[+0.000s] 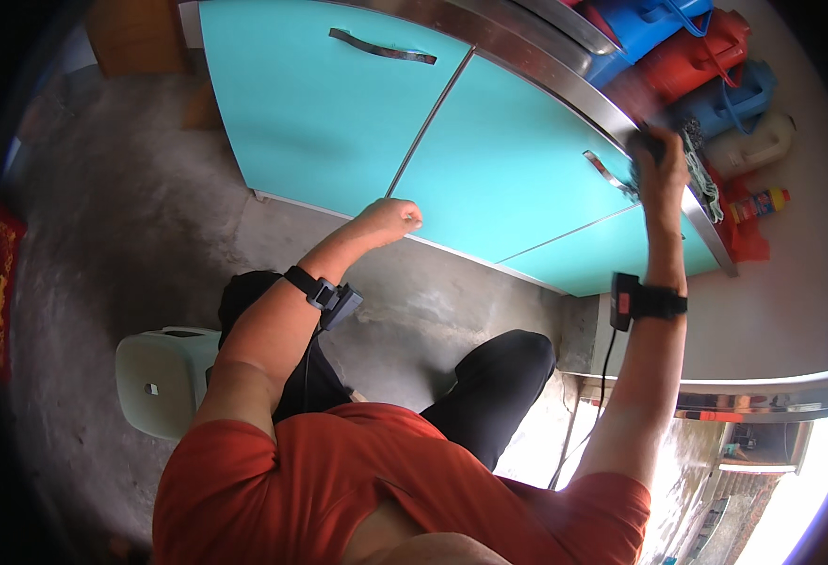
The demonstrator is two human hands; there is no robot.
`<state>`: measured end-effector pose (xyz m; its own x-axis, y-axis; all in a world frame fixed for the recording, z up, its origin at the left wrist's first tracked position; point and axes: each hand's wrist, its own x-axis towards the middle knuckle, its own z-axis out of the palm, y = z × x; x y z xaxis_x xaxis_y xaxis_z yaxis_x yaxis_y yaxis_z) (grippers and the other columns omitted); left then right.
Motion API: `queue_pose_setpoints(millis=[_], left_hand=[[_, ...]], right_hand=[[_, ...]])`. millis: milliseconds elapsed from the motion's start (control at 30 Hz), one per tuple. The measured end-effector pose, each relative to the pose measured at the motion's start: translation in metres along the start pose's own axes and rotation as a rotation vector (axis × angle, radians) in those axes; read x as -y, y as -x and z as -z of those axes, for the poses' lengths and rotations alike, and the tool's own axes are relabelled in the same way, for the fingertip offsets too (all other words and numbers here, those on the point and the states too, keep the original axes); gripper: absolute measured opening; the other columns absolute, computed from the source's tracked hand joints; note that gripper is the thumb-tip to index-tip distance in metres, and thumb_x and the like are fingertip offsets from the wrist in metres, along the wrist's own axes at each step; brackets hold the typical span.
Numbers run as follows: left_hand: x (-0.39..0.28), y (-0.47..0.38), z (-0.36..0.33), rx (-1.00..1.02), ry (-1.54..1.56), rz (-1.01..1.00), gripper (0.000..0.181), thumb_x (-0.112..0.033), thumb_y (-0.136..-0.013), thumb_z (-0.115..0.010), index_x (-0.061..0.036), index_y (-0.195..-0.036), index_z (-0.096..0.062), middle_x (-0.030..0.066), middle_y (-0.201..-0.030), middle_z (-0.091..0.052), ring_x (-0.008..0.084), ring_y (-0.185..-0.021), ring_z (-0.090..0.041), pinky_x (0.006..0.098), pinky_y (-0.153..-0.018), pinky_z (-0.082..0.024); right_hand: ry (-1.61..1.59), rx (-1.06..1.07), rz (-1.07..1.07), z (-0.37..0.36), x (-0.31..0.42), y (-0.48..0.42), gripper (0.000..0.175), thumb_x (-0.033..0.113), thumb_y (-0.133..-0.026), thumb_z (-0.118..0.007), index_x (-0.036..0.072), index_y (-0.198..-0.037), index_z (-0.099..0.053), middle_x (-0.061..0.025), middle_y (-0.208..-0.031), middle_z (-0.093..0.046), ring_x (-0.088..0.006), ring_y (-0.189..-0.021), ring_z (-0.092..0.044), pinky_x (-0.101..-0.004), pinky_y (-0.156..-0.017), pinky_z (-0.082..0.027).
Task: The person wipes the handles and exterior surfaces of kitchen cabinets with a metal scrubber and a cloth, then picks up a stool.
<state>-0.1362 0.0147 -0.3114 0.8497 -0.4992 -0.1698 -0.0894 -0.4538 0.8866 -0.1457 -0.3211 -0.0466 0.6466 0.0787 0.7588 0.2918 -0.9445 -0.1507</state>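
My right hand [668, 173] is raised to the steel edge [587, 95] of the countertop. Its fingers are closed around a dark, soft-looking object [646, 147], too blurred to name, near the metal handle [608, 173] of a turquoise cabinet door [520, 155]. My left hand [391, 220] hangs in front of the cabinet's lower edge, fingers curled in, with nothing visible in it. A second turquoise door [315, 120], with a curved metal handle [382, 48], lies to the left.
On the countertop stand a red plastic jug [696, 56], blue jugs [728, 99], a beige jug [753, 147] and a yellow-labelled bottle [760, 205]. A stringy cloth [704, 183] lies by my right hand. A pale plastic stool [167, 385] stands on the concrete floor [131, 191].
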Motion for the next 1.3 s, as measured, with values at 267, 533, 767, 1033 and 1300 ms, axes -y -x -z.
queue_pose_setpoints(millis=[267,533,767,1033,1300], left_hand=[[-0.011,-0.003,-0.014,0.094,0.068,-0.011,0.026,-0.024,-0.090,-0.061,-0.0046,-0.108,-0.064,0.0057,-0.090,-0.066,0.0137,-0.073,-0.062,0.0295,-0.062,-0.049],[0.005,-0.017,-0.039,0.004,-0.079,-0.305,0.025,-0.027,-0.085,-0.063,-0.0065,-0.099,-0.067,0.0141,-0.093,-0.070,0.0281,-0.088,-0.067,0.0386,-0.077,-0.052],[-0.023,0.004,-0.022,0.008,-0.083,-0.285,0.027,-0.029,-0.086,-0.063,-0.0066,-0.100,-0.067,0.0152,-0.094,-0.069,0.0319,-0.090,-0.067,0.0402,-0.078,-0.051],[-0.032,0.013,-0.009,-0.120,-0.011,-0.345,0.021,-0.027,-0.086,-0.064,-0.0073,-0.091,-0.065,0.0154,-0.083,-0.068,0.0336,-0.080,-0.066,0.0446,-0.072,-0.051],[-0.021,0.009,0.003,-0.305,-0.169,-0.568,0.019,-0.020,-0.089,-0.057,-0.0048,-0.098,-0.063,0.0166,-0.084,-0.067,0.0347,-0.081,-0.065,0.0461,-0.069,-0.051]], right_hand=[[0.127,0.019,0.045,0.003,-0.001,0.013,0.047,0.008,-0.073,-0.072,0.009,-0.116,-0.054,-0.0117,-0.109,-0.063,-0.0299,-0.104,-0.060,-0.0407,-0.092,-0.043],[0.239,-0.039,0.368,-0.080,0.137,-0.018,0.049,0.007,-0.071,-0.071,0.009,-0.117,-0.054,-0.0100,-0.129,-0.057,-0.0282,-0.116,-0.055,-0.0421,-0.100,-0.038],[0.088,-0.107,0.596,-0.165,0.242,-0.072,0.031,0.015,-0.078,-0.065,0.007,-0.107,-0.057,-0.0126,-0.121,-0.061,-0.0286,-0.112,-0.057,-0.0403,-0.097,-0.041],[0.061,-0.019,0.639,-0.248,0.363,-0.132,0.016,0.008,-0.074,-0.063,0.008,-0.088,-0.056,-0.0086,-0.096,-0.064,-0.0260,-0.097,-0.062,-0.0382,-0.083,-0.048],[0.006,-0.113,0.777,-0.312,0.452,-0.178,0.013,0.011,-0.081,-0.055,0.007,-0.093,-0.059,-0.0117,-0.091,-0.066,-0.0286,-0.092,-0.064,-0.0402,-0.077,-0.051]])
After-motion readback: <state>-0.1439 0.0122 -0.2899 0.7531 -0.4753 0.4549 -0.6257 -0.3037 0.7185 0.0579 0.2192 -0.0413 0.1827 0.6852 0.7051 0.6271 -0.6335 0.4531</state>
